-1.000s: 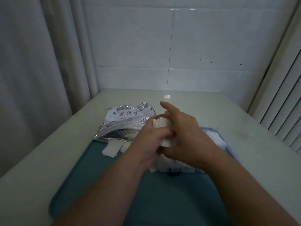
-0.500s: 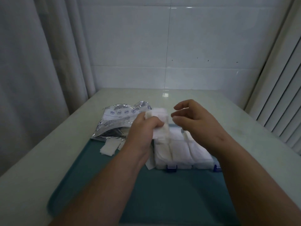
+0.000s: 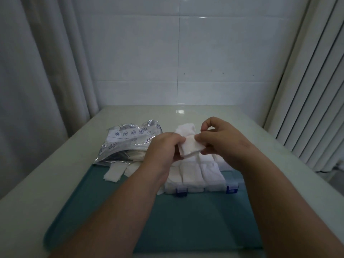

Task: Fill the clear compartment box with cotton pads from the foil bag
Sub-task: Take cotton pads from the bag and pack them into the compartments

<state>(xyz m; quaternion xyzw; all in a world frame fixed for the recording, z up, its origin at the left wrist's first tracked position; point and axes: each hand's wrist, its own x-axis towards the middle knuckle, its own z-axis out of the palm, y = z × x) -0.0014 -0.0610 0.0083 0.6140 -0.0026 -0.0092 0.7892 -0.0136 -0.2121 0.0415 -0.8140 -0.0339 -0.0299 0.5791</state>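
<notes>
Printing on the foil bag (image 3: 128,144): a row of blue round icons and blue marks is seen on its white panel; no word or brand can be read. No writing is seen on the clear compartment box (image 3: 197,174).

A small stack of cotton pads (image 3: 189,149) is held in the air above the far half of the box, between both hands. Its left edge is gripped by the curled fingers of the left hand (image 3: 163,148); its right edge is pinched between thumb and forefinger of the right hand (image 3: 221,142). The stack is tilted, with its flat face turned up toward the camera.

The box is laid on the teal mat (image 3: 167,220), long axis left to right, its two blue latches (image 3: 181,190) facing the person; the compartments in view are packed with white pads. The bag is laid to the left of the box, its open mouth toward the mat. Loose pads (image 3: 113,171) are found just in front of that mouth
</notes>
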